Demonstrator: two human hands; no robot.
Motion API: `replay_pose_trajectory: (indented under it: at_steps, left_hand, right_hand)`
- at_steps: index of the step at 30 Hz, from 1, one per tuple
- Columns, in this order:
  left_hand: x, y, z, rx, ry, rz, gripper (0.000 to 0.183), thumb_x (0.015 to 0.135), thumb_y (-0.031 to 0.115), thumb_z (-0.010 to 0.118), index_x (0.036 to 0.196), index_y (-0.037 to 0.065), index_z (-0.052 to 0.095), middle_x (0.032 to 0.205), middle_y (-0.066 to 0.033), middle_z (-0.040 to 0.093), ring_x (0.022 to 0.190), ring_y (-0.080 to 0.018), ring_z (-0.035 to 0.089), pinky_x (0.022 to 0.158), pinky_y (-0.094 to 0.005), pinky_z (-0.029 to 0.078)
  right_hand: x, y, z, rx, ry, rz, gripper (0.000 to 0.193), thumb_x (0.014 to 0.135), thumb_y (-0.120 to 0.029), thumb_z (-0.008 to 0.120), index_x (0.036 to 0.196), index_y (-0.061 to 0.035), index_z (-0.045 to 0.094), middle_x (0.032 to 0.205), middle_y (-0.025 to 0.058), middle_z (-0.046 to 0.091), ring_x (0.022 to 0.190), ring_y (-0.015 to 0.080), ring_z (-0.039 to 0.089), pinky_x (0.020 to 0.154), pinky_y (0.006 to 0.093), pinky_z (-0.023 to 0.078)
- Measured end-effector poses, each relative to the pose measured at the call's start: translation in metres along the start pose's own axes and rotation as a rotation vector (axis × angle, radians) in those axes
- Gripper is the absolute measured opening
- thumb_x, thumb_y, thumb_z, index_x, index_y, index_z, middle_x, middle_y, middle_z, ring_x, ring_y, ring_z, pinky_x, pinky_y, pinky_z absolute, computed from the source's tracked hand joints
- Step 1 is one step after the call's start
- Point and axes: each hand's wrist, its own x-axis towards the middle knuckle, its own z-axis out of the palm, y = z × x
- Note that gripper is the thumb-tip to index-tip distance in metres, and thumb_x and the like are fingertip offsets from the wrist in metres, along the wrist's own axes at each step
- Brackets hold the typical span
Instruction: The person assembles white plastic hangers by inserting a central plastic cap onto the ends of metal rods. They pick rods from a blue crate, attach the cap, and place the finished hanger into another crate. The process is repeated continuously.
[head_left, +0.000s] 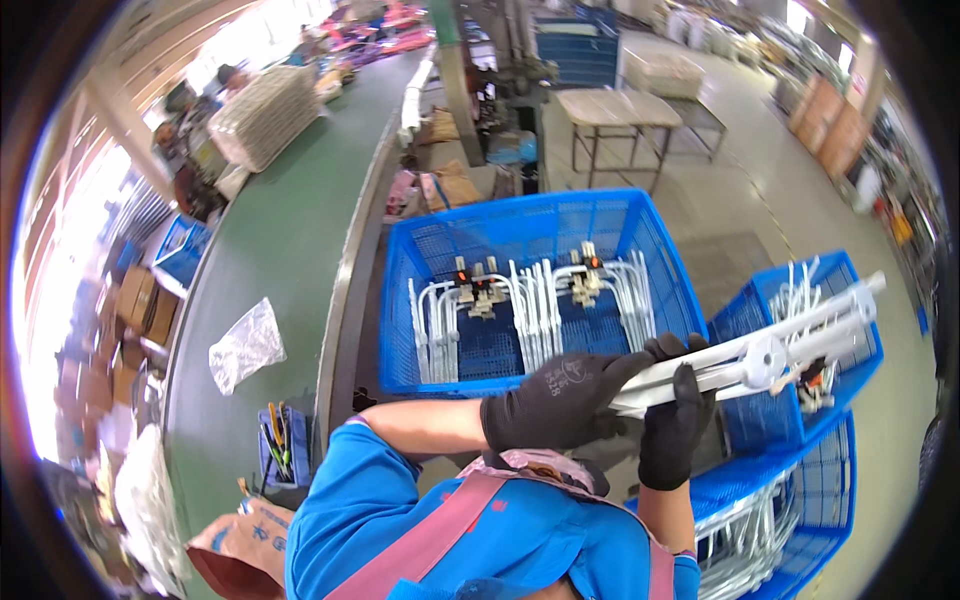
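A bundle of white tubes (735, 365) with a round white joint is held between my two black-gloved hands, its far end tilted up to the right. My left hand (560, 400) reaches across and closes on the near end. Just right of it, my right hand (680, 425) grips the bundle from below, fingers wrapped round. Beyond the hands stands a large blue crate (420, 250) with bent white tube frames (535, 310) lined up in it. Black, orange and cream fittings sit on some of the frames.
A smaller blue crate (845, 265) on the right holds white tubes, above another blue crate (835, 480) with more. The green conveyor (290, 225) on the left carries a clear plastic bag (247, 347), a tool box (285, 450) and a wrapped bundle (265, 115). A table (620, 108) stands farther back.
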Motion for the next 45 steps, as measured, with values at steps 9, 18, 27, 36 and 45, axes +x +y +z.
replay_pose_trajectory:
  at_steps: [9, 18, 27, 36, 45]
  left_hand:
    - [-0.043, -0.144, 0.112, -0.667, 0.415, -0.545, 0.042, 0.099, 0.031, 0.049, 0.128, 0.0, 0.044, 0.109, -0.0105, 0.055, 0.104, -0.0169, 0.053, 0.089, -0.029, 0.042]
    - [-0.172, -0.226, 0.14, -1.44, 0.482, -0.968, 0.043, 0.089, 0.034, 0.064, 0.114, 0.001, 0.056, 0.097, -0.0078, 0.063, 0.083, -0.0158, 0.061, 0.075, -0.0292, 0.05]
    - [-0.297, -0.225, 0.06, -0.908, 0.862, -1.474, 0.021, 0.076, 0.022, 0.07, 0.079, 0.003, 0.064, 0.067, -0.0052, 0.062, 0.053, -0.011, 0.054, 0.046, -0.0254, 0.038]
    - [-0.34, -0.276, 0.011, -0.75, 0.746, -1.734, 0.017, 0.074, 0.021, 0.07, 0.071, 0.006, 0.061, 0.059, -0.0016, 0.057, 0.046, -0.0091, 0.047, 0.042, -0.0242, 0.033]
    - [-0.342, -0.337, 0.001, -0.541, 0.55, -1.756, 0.025, 0.069, 0.026, 0.07, 0.065, 0.003, 0.059, 0.053, -0.0044, 0.051, 0.042, -0.0135, 0.046, 0.041, -0.0301, 0.033]
  right_hand:
    - [0.125, -0.054, 0.003, 0.653, -0.695, 0.352, 0.049, 0.085, -0.016, 0.056, 0.125, 0.0062, 0.038, 0.072, -0.0023, 0.038, 0.056, 0.0083, 0.034, 0.053, 0.0267, 0.035]
    - [0.158, 0.019, 0.07, 0.984, -0.628, 0.758, 0.039, 0.092, -0.017, 0.05, 0.121, 0.0075, 0.039, 0.055, -0.0034, 0.045, 0.043, 0.005, 0.046, 0.047, 0.0215, 0.04]
    - [0.167, 0.144, 0.011, -0.603, -0.323, 0.949, 0.036, 0.086, -0.021, 0.06, 0.113, 0.001, 0.051, 0.078, 0.0074, 0.057, 0.066, 0.0151, 0.057, 0.058, 0.0252, 0.046]
    - [0.154, 0.253, -0.019, -0.63, -0.342, 1.117, 0.029, 0.083, -0.012, 0.064, 0.106, 0.0026, 0.054, 0.086, 0.0081, 0.06, 0.074, 0.0188, 0.064, 0.068, 0.0301, 0.054]
    - [0.164, 0.315, -0.058, -0.76, -0.325, 1.181, 0.036, 0.08, -0.017, 0.068, 0.106, 0.0027, 0.053, 0.085, 0.0085, 0.061, 0.076, 0.0191, 0.067, 0.064, 0.0285, 0.054]
